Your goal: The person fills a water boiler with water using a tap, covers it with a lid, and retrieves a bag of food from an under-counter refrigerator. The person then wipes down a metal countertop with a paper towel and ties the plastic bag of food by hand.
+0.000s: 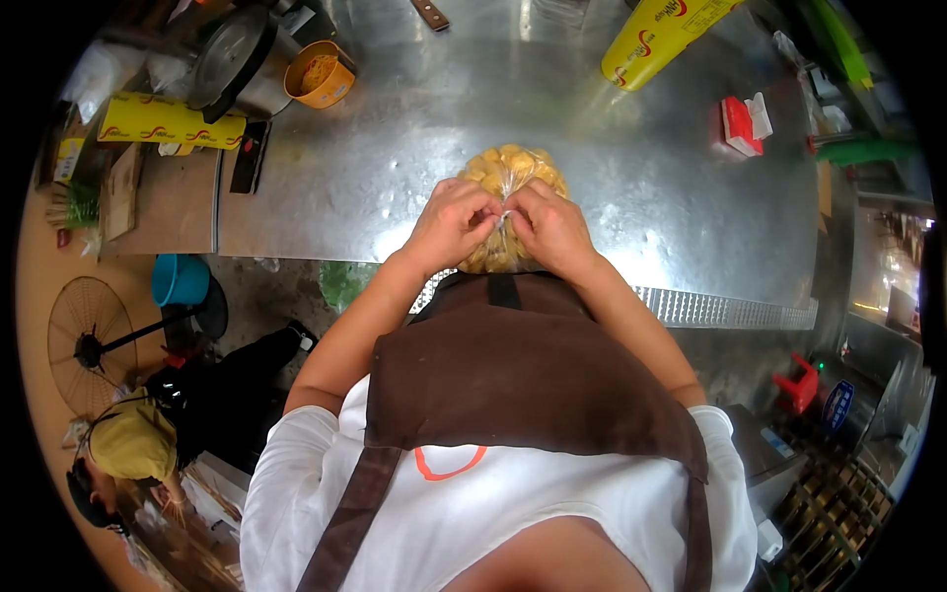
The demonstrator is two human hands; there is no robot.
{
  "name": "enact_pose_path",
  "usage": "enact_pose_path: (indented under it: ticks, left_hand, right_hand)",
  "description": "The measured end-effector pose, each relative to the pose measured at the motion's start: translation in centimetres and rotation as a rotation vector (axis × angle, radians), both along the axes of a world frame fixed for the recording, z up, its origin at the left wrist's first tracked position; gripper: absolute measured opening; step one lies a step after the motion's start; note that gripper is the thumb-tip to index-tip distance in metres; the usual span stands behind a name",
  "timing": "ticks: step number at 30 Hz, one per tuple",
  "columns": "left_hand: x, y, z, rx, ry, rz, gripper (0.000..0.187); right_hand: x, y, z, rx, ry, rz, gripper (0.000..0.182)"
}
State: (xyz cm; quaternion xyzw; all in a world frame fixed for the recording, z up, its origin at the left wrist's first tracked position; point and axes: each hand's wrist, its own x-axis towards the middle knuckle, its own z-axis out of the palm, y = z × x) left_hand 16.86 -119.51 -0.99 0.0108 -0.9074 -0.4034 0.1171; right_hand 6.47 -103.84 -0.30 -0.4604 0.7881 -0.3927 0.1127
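Observation:
A clear plastic bag (511,166) full of yellowish chunks sits at the front edge of the steel table (395,118), against my brown apron. Its neck is gathered at the middle. My left hand (456,219) pinches the gathered plastic from the left, fingertips pressed together. From the right, my right hand (546,223) pinches the same twisted neck, so the fingertips of both hands nearly meet. The exact shape of the twist between them is too small to make out.
Back left stand an orange tub (322,75) of food, a lidded pot (235,64) and a yellow roll (170,120). Another yellow roll (656,39) and a red tissue pack (742,125) lie to the right. A fan (91,347) and a person in yellow (136,439) are at lower left.

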Motion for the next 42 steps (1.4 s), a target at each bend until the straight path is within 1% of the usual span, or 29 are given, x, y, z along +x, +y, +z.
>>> enact_pose_path:
  ticks: [6,10,13,15,18,22,24,26,28,30,31,32,33,35,36,38,40,42]
  left_hand:
    - [-0.5,0.0,0.2,-0.035,-0.037,-0.029,0.009]
    - [-0.8,0.4,0.1,-0.092,-0.005,-0.023,0.01]
    - [-0.9,0.9,-0.6,-0.161,0.074,0.001,0.011]
    - [-0.9,1.3,-1.1,-0.219,0.163,0.06,0.014]
    - [-0.9,1.6,-1.6,-0.224,0.23,0.104,0.015]
    - [-0.6,1.7,-1.2,-0.191,0.204,0.105,0.016]
    - [-0.2,2.1,-0.3,-0.176,0.117,0.149,0.016]
    - [0.0,2.5,-0.3,-0.173,0.112,0.173,0.016]
    - [0.1,2.6,-0.5,-0.17,0.105,0.199,0.016]
    - [0.2,2.4,-1.1,-0.164,0.126,0.217,0.012]
    - [0.3,2.3,-1.1,-0.163,0.126,0.218,0.012]
    - [0.4,2.1,-1.1,-0.101,0.063,0.219,0.01]
    - [0.5,1.9,-1.1,-0.039,0.0,0.221,0.01]
    - [0.5,1.9,-0.4,-0.024,-0.039,0.228,0.009]
    - [0.4,1.9,-0.1,-0.01,-0.076,0.231,0.01]
    - [0.3,1.8,0.0,-0.004,-0.095,0.233,0.009]
    - [0.1,1.6,-0.1,0.003,-0.111,0.234,0.009]
    - [0.0,1.3,-0.5,0.024,-0.216,0.213,0.013]
  right_hand:
    - [0.0,0.0,-0.5,0.003,-0.031,-0.01,0.008]
    - [0.0,0.0,-0.6,0.015,-0.063,-0.025,0.007]
    - [-0.1,0.0,-0.8,0.021,-0.08,-0.038,0.006]
    - [-0.1,-0.1,-0.8,0.022,-0.08,-0.041,0.005]
    - [0.0,-0.2,-0.8,0.027,-0.072,-0.063,0.005]
    - [-0.1,-0.2,-0.6,0.051,-0.109,-0.069,0.007]
    - [-0.1,-0.2,-0.3,0.051,-0.143,-0.073,0.008]
    - [-0.1,0.0,-0.1,0.082,-0.2,-0.071,0.01]
    - [-0.3,0.0,-0.1,0.084,-0.204,-0.052,0.009]
    - [-0.3,0.0,0.0,0.087,-0.206,-0.034,0.008]
    - [-0.2,-0.1,0.3,0.053,-0.126,-0.079,0.009]
    - [-0.2,-0.1,0.6,0.018,-0.046,-0.124,0.012]
    - [-0.3,-0.3,0.7,0.018,-0.045,-0.122,0.012]
    - [-0.3,-0.5,1.0,-0.223,0.189,-0.198,0.012]
    - [-0.4,-0.4,1.0,-0.224,0.187,-0.196,0.012]
    - [-0.6,0.2,1.1,-0.26,0.253,-0.041,0.015]
    - [-0.2,0.3,0.7,-0.25,0.246,-0.018,0.014]
    - [0.2,0.2,0.5,-0.239,0.238,0.007,0.014]
